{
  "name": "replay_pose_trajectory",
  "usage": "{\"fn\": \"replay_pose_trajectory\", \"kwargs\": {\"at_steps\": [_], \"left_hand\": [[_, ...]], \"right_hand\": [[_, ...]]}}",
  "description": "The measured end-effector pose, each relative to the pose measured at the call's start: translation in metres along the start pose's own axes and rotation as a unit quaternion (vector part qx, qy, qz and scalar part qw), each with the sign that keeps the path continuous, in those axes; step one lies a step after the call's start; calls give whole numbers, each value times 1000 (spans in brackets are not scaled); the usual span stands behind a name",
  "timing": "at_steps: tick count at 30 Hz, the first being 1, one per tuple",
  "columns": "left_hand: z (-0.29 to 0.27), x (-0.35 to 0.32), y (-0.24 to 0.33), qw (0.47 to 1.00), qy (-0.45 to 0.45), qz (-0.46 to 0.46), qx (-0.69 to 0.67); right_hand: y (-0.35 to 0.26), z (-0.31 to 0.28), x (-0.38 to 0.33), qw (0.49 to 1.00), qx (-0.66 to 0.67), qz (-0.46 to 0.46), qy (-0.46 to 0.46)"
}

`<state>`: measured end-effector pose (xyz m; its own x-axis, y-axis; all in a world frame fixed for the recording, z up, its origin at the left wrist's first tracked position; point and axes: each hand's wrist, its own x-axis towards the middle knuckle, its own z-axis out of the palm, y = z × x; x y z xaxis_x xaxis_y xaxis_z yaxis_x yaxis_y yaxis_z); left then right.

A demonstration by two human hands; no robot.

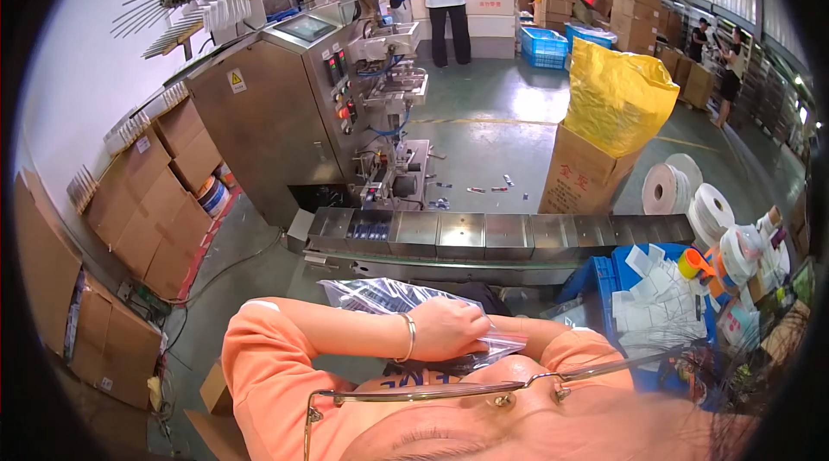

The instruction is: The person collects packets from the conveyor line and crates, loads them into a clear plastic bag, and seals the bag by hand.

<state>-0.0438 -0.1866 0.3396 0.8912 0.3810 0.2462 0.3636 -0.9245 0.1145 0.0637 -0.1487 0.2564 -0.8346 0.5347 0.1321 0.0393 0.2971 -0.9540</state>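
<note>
Close to my body, a clear plastic zip bag (367, 295) lies slantwise under my arms, its reddish zip strip (508, 340) at the right end. Across it reaches my left hand (451, 326), with a bracelet at the wrist and its fingers curled closed on the bag near the strip. Dark contents show faintly through the plastic; what they are I cannot make out. My right forearm (537, 331) comes in from the right, and its hand is hidden behind the left hand and the bag.
Ahead runs a metal conveyor (462, 236) divided into compartments; small blue packets (370, 230) lie in one. Behind it stands a steel machine (268, 116). A carton (583, 172) holds a yellow sack (617, 98). At right are a blue crate (598, 284) and white rolls (661, 189).
</note>
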Motion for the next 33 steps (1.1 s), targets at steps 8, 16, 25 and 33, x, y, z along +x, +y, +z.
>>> {"fn": "replay_pose_trajectory", "kwargs": {"at_steps": [8, 16, 25, 33], "left_hand": [[33, -17, -26, 989, 38, 5, -146], [50, -25, -29, 977, 95, -10, -191], [13, -9, -40, 983, 91, -15, -161], [-55, -70, -54, 976, 143, -60, 151]], "right_hand": [[126, -27, -30, 981, 59, 156, 97], [-56, -30, -77, 912, -378, -76, 138], [-72, -54, -79, 875, -453, -120, 123], [-86, -64, -98, 829, -523, -128, 153]]}}
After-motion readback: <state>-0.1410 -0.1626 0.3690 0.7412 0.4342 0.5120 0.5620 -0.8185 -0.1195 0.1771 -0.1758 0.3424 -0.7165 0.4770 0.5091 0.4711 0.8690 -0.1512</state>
